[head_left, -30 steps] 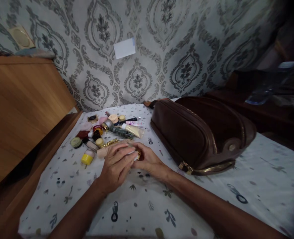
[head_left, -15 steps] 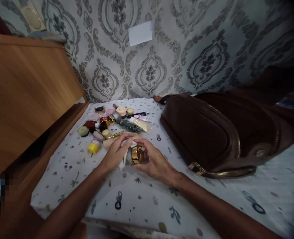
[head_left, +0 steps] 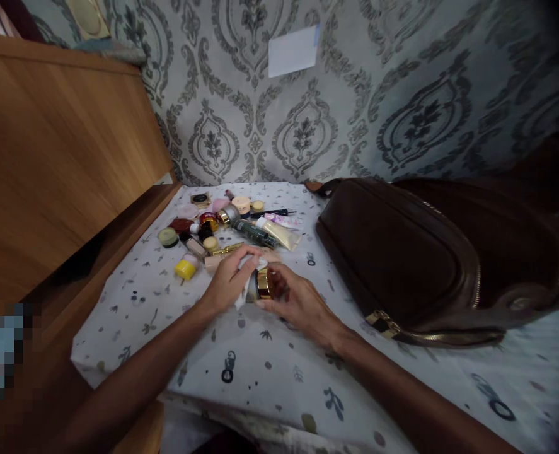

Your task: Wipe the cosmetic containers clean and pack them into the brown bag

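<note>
Between my hands is a cosmetic jar with a shiny gold lid and a greyish body, tilted on its side above the cloth. My left hand is closed around a white wipe, which presses against the jar's body. At the lid end, the fingers of my right hand grip the jar. Just beyond my left hand lie a gold tube and a pale pink item, partly hidden by that hand.
Several cosmetics lie in a cluster behind my hands, among them a dark green bottle, a cream tube and a yellow-capped jar. A large brown bag fills the right side. Wooden furniture borders the left; a patterned wall rises behind.
The camera view has shifted, so the scene sits further right. Both hands still hold the jar and wipe; the right fingers have shifted slightly on the lid.
</note>
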Motion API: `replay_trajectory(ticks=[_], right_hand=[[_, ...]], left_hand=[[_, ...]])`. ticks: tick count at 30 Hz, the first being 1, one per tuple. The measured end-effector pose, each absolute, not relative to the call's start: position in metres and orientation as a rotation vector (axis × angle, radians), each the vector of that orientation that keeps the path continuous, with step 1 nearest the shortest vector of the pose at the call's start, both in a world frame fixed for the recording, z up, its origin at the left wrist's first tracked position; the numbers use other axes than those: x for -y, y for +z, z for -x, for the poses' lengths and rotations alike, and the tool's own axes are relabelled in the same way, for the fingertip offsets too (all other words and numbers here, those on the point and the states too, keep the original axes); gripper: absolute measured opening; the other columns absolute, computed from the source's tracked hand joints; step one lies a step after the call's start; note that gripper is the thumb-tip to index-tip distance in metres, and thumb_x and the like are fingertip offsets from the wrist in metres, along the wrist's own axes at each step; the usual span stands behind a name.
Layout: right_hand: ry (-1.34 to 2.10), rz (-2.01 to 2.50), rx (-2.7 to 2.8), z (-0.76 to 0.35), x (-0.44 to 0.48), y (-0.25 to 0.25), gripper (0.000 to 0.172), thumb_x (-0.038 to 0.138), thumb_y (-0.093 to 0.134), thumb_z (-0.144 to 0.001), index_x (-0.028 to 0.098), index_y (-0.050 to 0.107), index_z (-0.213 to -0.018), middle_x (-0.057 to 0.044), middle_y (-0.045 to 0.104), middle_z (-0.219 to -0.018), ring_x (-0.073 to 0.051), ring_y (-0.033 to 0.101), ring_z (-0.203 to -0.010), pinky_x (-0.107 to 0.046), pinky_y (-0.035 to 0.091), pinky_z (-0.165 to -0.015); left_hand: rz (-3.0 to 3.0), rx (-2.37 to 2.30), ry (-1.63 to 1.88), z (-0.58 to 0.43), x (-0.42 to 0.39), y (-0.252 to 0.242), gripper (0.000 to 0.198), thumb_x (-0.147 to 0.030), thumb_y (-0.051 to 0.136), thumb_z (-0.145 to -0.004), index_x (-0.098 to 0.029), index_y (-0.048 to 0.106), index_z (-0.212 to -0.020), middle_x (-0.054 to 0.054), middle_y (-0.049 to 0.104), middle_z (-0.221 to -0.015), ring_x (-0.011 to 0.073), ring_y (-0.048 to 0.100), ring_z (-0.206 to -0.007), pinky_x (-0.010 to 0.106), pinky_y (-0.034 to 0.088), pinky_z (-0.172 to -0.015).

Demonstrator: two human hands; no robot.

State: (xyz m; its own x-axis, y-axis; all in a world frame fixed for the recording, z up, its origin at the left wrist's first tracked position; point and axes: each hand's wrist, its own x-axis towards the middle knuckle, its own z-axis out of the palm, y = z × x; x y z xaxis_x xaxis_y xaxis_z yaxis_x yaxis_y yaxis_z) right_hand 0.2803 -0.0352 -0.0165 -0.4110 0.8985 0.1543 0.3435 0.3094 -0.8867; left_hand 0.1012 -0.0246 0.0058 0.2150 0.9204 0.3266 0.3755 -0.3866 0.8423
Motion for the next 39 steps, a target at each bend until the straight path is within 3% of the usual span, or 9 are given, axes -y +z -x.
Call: replay_trajectory(ticks=[5,10,13,18,21,25,31,34,39], right_hand=[[1.093,0.973,1.836,-0.28,0.033,-0.024,0.051,0.039,0.076,-0.077,0.022,0.057,-0.121,-0.004,0.07,-0.098,-0.022,0.065,-0.088,-0.037,0.052,-0.08],[1.016,0.959,1.844,-0.279,0.036,-0.023,0.05,0.038,0.077,-0.076,0.02,0.059,-0.119,-0.007,0.068,-0.105,-0.025,0.064,-0.096,-0.04,0.052,-0.085],[0.9,0.938,1.887,-0.279,0.038,-0.02,0.051,0.035,0.079,-0.074,0.021,0.059,-0.119,-0.009,0.066,-0.115,-0.027,0.062,-0.104,-0.043,0.05,-0.091],[0.809,0.905,1.869,-0.279,0.037,-0.023,0.052,0.029,0.08,-0.071,0.023,0.059,-0.118,-0.008,0.064,-0.118,-0.026,0.061,-0.107,-0.044,0.049,-0.095],[0.915,0.98,1.741,-0.278,0.035,-0.025,0.049,0.03,0.08,-0.07,0.022,0.06,-0.113,-0.007,0.065,-0.108,-0.024,0.063,-0.096,-0.04,0.053,-0.086],[1.175,0.973,1.575,-0.278,0.033,-0.023,0.039,0.035,0.077,-0.072,0.02,0.058,-0.103,-0.001,0.063,-0.087,-0.017,0.061,-0.077,-0.031,0.053,-0.069],[1.394,0.877,1.437,-0.277,0.036,-0.016,0.043,0.045,0.078,-0.071,0.021,0.055,-0.098,0.0,0.061,-0.084,-0.015,0.061,-0.075,-0.029,0.054,-0.068],[1.352,0.831,1.468,-0.276,0.039,-0.015,0.048,0.042,0.081,-0.069,0.022,0.056,-0.104,-0.001,0.062,-0.091,-0.016,0.061,-0.078,-0.031,0.054,-0.07],[1.273,0.745,1.544,-0.278,0.042,-0.014,0.057,0.043,0.082,-0.071,0.024,0.055,-0.117,-0.008,0.061,-0.114,-0.02,0.064,-0.091,-0.035,0.056,-0.08]], left_hand=[[-1.92,-1.231,1.155,-0.103,0.026,0.008,0.034,-0.044,0.038,-0.099,-0.019,0.053,-0.08,0.0,0.055,-0.074,0.0163,0.052,-0.072,0.027,0.042,-0.068],[-1.934,-1.381,1.293,-0.096,0.025,0.014,0.026,-0.031,0.034,-0.099,-0.021,0.058,-0.098,0.004,0.063,-0.093,0.0193,0.058,-0.091,0.031,0.043,-0.083],[-1.899,-1.479,1.304,-0.089,0.023,0.015,0.019,-0.021,0.042,-0.091,-0.022,0.053,-0.106,0.001,0.06,-0.09,0.0172,0.056,-0.082,0.029,0.043,-0.075],[-2.106,-1.495,1.315,-0.09,0.027,0.022,0.003,-0.019,0.054,-0.083,-0.02,0.057,-0.084,0.0,0.056,-0.082,0.0157,0.052,-0.073,0.026,0.037,-0.061],[-2.296,-1.315,1.23,-0.094,0.033,0.027,0.011,-0.025,0.058,-0.088,-0.019,0.064,-0.081,0.002,0.058,-0.079,0.0174,0.057,-0.078,0.028,0.043,-0.068],[-2.433,-1.171,1.215,-0.098,0.037,0.023,0.019,-0.03,0.055,-0.093,-0.019,0.07,-0.099,0.006,0.063,-0.093,0.0206,0.06,-0.09,0.033,0.048,-0.079],[-2.424,-1.062,1.181,-0.102,0.034,0.016,0.025,-0.03,0.048,-0.098,-0.02,0.063,-0.114,0.011,0.065,-0.113,0.0246,0.058,-0.112,0.039,0.046,-0.096],[-2.269,-1.126,1.131,-0.101,0.033,0.021,0.027,-0.035,0.045,-0.099,-0.018,0.064,-0.108,0.009,0.068,-0.105,0.0232,0.062,-0.102,0.037,0.047,-0.091],[-1.799,-1.198,1.075,-0.097,0.029,0.025,0.045,-0.054,0.043,-0.097,-0.018,0.062,-0.079,0.003,0.064,-0.077,0.0181,0.06,-0.073,0.03,0.05,-0.069]])
